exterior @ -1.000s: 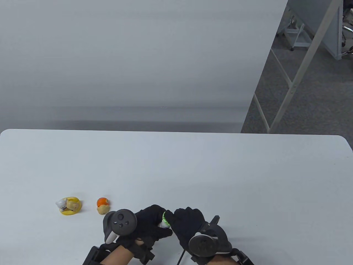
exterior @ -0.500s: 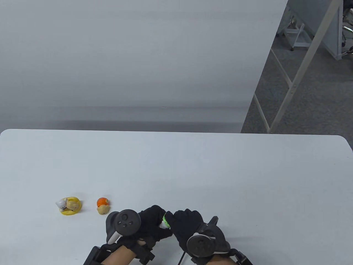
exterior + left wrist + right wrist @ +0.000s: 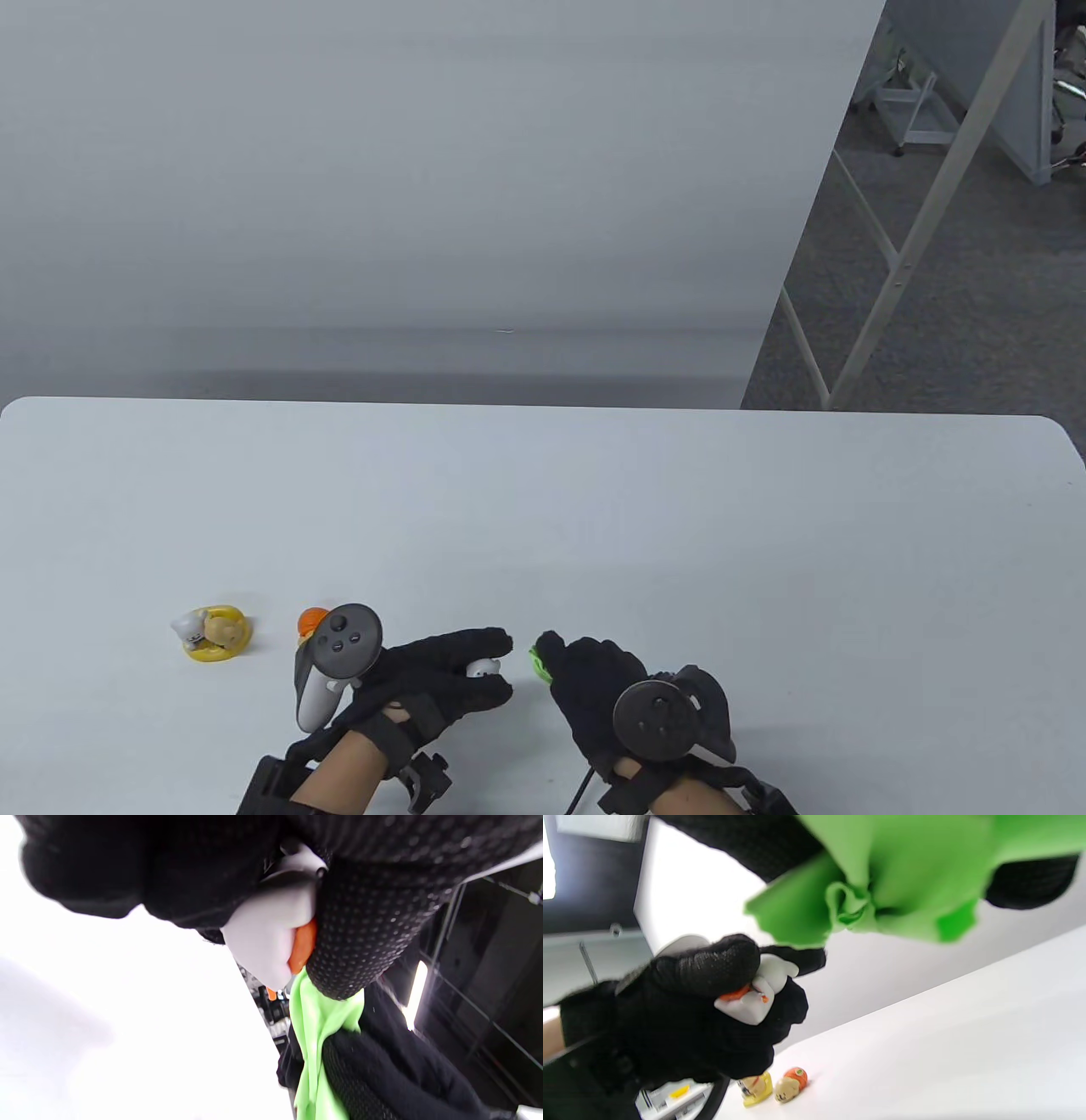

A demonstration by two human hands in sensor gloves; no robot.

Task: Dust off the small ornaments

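Observation:
My left hand (image 3: 462, 675) grips a small white ornament with orange trim (image 3: 484, 667), seen close in the left wrist view (image 3: 271, 938) and in the right wrist view (image 3: 755, 995). My right hand (image 3: 585, 679) holds a bunched green cloth (image 3: 538, 660), which shows large in the right wrist view (image 3: 878, 891) and in the left wrist view (image 3: 314, 1035). The cloth is a short way to the right of the ornament, apart from it. A yellow ornament (image 3: 212, 632) and an orange-capped ornament (image 3: 312, 622) sit on the table to the left.
The white table (image 3: 594, 526) runs wide to the back and right. Its rounded right corner (image 3: 1065, 441) drops off to the grey floor with metal frame legs (image 3: 916, 229).
The hands have drawn apart: the left hand has turned and moved left with the white ornament, the right hand has moved right with the cloth, which no longer touches the ornament.

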